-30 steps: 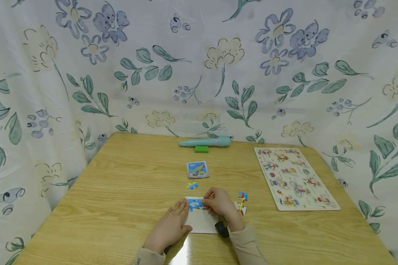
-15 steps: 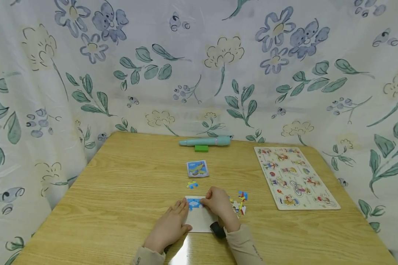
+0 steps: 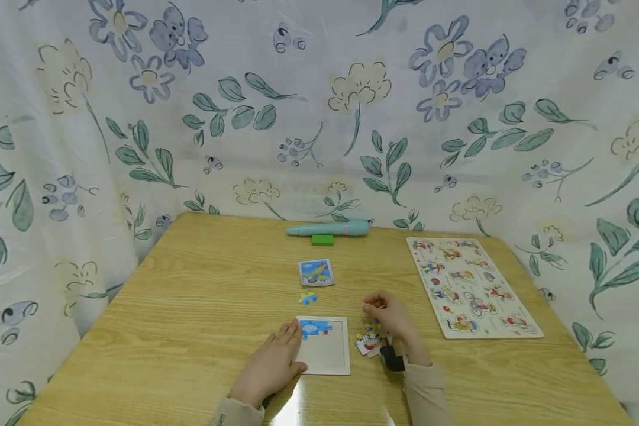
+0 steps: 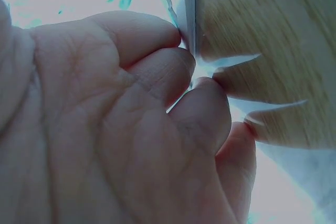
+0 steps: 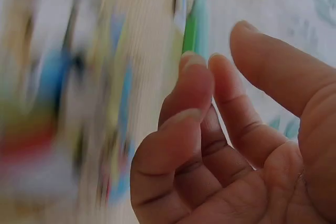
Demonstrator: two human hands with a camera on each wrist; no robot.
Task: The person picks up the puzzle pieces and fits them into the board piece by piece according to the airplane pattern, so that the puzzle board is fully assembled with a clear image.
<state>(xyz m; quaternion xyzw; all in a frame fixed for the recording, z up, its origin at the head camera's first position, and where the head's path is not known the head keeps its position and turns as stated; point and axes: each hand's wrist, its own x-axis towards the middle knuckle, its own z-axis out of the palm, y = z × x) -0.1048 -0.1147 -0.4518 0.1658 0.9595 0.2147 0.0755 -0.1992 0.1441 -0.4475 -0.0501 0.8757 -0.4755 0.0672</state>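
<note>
A pale square puzzle tray (image 3: 325, 356) lies on the table, with joined blue jigsaw pieces (image 3: 314, 328) along its upper left. My left hand (image 3: 270, 365) rests against the tray's left side, fingers stretched out and thumb at the lower corner. In the left wrist view the fingertips touch the tray's edge (image 4: 190, 11). Right of the tray, my right hand (image 3: 394, 318) hovers over a heap of loose jigsaw pieces (image 3: 370, 345), partly covering it. Its fingers (image 5: 184, 98) are loosely bent, with nothing visible between them and the thumb; pieces in that view are blurred.
A yellow-and-blue jigsaw piece (image 3: 307, 298) lies beyond the tray, below an airplane picture card (image 3: 316, 273). Farther back are a green block (image 3: 322, 241) and a teal pen-shaped stick (image 3: 330, 229). A large picture board (image 3: 465, 278) lies at right; a flowered curtain (image 3: 319, 118) hangs behind.
My right hand has left the blue pieces in the tray and moved right, over the heap of loose pieces. The left hand has stayed at the tray's side.
</note>
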